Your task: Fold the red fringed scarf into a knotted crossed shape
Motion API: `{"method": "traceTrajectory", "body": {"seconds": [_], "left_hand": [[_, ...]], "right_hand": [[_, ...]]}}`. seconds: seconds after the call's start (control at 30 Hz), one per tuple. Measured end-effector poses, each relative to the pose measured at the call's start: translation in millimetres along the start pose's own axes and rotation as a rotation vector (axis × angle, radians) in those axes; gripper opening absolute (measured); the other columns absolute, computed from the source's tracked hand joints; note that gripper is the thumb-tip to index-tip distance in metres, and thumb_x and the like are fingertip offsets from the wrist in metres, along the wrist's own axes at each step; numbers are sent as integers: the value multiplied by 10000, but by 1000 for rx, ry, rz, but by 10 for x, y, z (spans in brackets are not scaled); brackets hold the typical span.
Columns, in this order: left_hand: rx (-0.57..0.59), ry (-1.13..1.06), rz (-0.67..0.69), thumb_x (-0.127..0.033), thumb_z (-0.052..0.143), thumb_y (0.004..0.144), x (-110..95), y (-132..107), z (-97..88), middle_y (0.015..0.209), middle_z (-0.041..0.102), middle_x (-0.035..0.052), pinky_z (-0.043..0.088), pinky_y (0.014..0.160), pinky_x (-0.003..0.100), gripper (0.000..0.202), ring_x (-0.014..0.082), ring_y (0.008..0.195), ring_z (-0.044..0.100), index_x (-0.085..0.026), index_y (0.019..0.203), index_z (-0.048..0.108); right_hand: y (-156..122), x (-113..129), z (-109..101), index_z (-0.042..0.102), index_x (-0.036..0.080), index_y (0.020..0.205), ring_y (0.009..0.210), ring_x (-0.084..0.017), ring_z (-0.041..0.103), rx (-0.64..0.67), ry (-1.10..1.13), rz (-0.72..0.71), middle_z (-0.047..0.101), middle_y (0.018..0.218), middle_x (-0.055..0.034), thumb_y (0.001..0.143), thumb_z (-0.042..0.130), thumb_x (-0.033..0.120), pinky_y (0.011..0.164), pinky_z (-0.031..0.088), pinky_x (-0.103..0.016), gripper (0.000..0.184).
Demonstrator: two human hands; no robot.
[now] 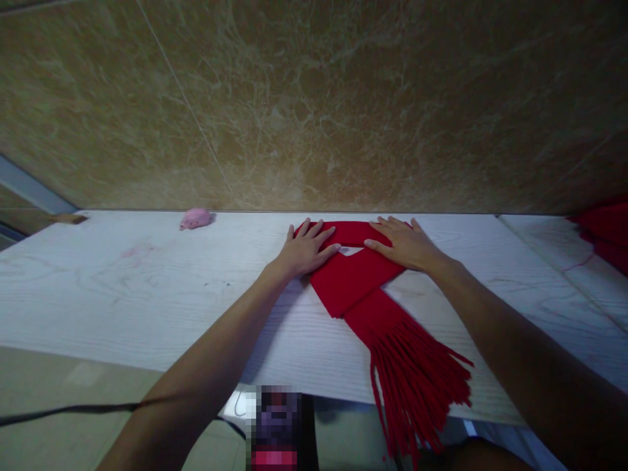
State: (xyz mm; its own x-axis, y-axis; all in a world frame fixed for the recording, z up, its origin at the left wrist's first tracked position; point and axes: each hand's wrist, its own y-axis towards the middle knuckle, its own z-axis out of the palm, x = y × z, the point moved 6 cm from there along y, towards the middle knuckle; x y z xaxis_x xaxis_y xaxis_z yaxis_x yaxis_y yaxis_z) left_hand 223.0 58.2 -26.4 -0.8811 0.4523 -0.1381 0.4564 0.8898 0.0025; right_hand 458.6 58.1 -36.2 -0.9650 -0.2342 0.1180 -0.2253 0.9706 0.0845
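Both hands, left hand (305, 248) and right hand (402, 243), are lying flat, grip wide, pressing the soft, probably light red scarf (353, 278) on the surface (147, 288), fringe (417, 386) trailing toward 5 o'clock.

Red fringed scarf (360, 278) — folded, crossed — on table (122, 288)

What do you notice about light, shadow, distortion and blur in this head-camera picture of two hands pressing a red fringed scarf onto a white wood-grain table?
Head view: dim, even light without glare; the left hand and right hand cast soft shadows beside the red fringed scarf; the white wood-grain table splays wide-angle; a pixelated patch sits bottom centre.
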Motion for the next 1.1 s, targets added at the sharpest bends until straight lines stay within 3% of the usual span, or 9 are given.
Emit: {"method": "traceTrajectory", "body": {"seconds": [0.1,0.2,0.27,0.33,0.5,0.6,0.77,0.97,1.1], "left_hand": [[-8,-7,-2,-651,321,1131,-1,-13,-13,1832,295,90,156,1348,721,695,387,1719,163,-302,1727,404],[-60,-18,11,-618,356,1133,-19,-39,-81,1824,314,103,147,1346,732,669,389,1718,168,-288,1710,435],[-119,-47,46,-567,369,1140,-60,-63,-149,1808,356,99,148,1363,692,628,358,1719,186,-273,1685,476],[-157,-103,104,-500,364,1148,-135,-91,-195,1760,453,83,171,1381,625,569,306,1704,256,-260,1631,547],[-109,-241,349,-384,388,1135,-484,-195,-181,1610,644,58,232,1385,503,483,217,1610,454,-240,1506,662],[-37,-256,465,-409,365,1145,-683,-276,-129,1684,566,28,213,1390,503,498,206,1648,390,-293,1558,619],[57,-246,377,-480,324,1156,-716,-298,4,1791,396,37,177,1393,555,565,224,1692,297,-309,1675,467],[-35,-376,363,-440,372,1142,-661,-230,61,1733,495,94,213,1388,517,560,239,1640,409,-224,1637,522],[-177,-640,344,-351,448,1097,-534,-143,-39,1506,712,131,475,1222,388,471,237,1397,661,-162,1469,668]], "right_hand": [[0,33,-241,636,213,1561,1628,-373,378,-151,25,-31,486,1712,-141,1082,435,606,1335,228,-681,652],[-103,164,-614,779,203,1302,1374,-358,637,-247,88,-39,720,1436,-160,1069,468,501,1197,465,-551,490],[-255,291,-779,809,213,1138,1110,-322,733,-166,145,-13,800,1186,-133,1053,491,502,989,559,-449,438],[-472,409,-829,801,228,1039,967,-289,738,-35,212,19,810,1057,-99,1026,537,539,855,546,-390,408],[-957,471,-497,724,200,868,779,-221,680,288,452,135,769,848,-77,960,643,556,733,504,-333,377],[-1021,485,-275,675,197,771,685,-173,591,357,533,182,707,745,-44,973,650,536,664,446,-308,395],[-991,653,-156,537,214,602,553,-123,425,421,522,279,531,566,13,962,710,439,538,306,-282,459],[-1137,857,-165,684,180,799,635,-128,618,313,1184,549,725,748,-27,904,759,198,610,499,-246,130],[-1301,972,36,765,123,961,768,-145,731,410,1519,629,799,886,-81,887,785,136,773,597,-242,78]]}}
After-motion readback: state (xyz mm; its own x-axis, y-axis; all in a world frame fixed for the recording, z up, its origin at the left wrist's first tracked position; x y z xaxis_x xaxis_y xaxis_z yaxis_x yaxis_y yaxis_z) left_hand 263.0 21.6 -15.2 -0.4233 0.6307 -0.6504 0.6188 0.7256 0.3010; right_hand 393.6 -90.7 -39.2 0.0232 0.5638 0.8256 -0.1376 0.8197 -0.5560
